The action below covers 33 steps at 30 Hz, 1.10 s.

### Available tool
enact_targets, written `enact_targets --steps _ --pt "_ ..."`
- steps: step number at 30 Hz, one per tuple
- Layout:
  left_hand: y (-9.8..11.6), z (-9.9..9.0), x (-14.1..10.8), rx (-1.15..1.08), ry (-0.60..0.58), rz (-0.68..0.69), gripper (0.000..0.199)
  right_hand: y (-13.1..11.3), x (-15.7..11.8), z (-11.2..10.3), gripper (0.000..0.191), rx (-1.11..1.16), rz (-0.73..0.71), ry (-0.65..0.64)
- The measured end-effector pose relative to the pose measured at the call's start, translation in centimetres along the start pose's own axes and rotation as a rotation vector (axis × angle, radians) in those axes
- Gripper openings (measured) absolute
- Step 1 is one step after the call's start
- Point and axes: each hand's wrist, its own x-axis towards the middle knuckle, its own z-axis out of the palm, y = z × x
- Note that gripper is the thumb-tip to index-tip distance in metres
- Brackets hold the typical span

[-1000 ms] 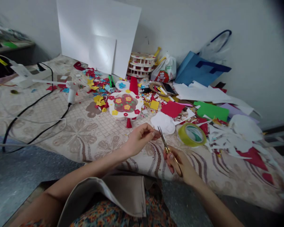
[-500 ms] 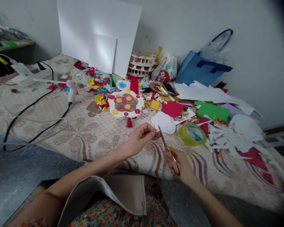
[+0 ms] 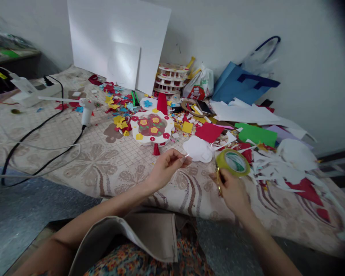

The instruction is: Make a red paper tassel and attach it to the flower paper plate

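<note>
Soft daylight, dark vignette at right corners, slight motion blur

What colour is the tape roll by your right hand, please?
Yellow-green tape roll, clearest in the head view.

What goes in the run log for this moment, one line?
left hand: pinching small white scrap | right hand: holding scissors, beside yellow-green tape roll | decorated round paper box behind, among paper scraps
</note>
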Motion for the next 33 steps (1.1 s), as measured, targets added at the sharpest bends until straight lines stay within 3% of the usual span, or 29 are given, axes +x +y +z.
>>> enact_targets --steps 3,6,11,15,19,20,22,24,25,26,29,33 --pt "0.1 -0.4 -0.2 0.029 -0.004 -0.017 0.021 2.6 1.7 -1.9 0.024 -0.364 0.035 0.119" --pt "0.2 -0.7 -0.4 0.034 -0.002 -0.032 0.022 5.1 3.1 -3.2 0.026 -0.475 0.039 0.092" --pt "0.4 -1.0 -0.8 0.082 0.015 -0.066 0.021 7.4 3.6 -3.3 0.034 -0.509 0.068 0.069" --pt "0.6 -1.4 -1.1 0.048 0.021 -0.069 0.020 8.8 3.3 -3.1 0.038 -0.482 -0.027 0.136" --pt "0.7 -1.8 -1.3 -0.042 0.016 -0.078 0.018 9.4 3.5 -3.9 0.041 -0.357 -0.139 0.079" --pt "0.8 -2.0 -1.4 -0.070 0.013 -0.091 0.018 9.0 3.5 -4.1 0.040 -0.339 -0.164 0.080" --pt "0.9 -2.2 -1.6 -0.132 0.006 -0.129 0.018 7.1 3.4 -4.1 0.036 -0.315 -0.193 0.237" --pt "1.1 -2.4 -1.8 -0.192 -0.001 -0.172 0.018 4.0 3.1 -3.2 0.024 -0.121 -0.346 0.421" --pt "1.2 -2.5 -1.8 -0.213 0.002 -0.191 0.018 2.2 2.9 -2.6 0.017 -0.031 -0.452 0.452" --pt "1.3 -2.6 -1.9 -0.223 0.006 -0.205 0.018 0.4 2.7 -1.8 0.012 0.022 -0.560 0.459" --pt "1.7 -3.2 -2.1 -0.188 0.033 -0.205 0.020 -4.5 2.6 0.5 0.021 0.111 -0.823 0.435" --pt "2.2 -4.3 -2.3 -0.084 0.060 -0.157 0.023 -8.1 3.6 2.4 0.028 0.183 -0.971 0.383"
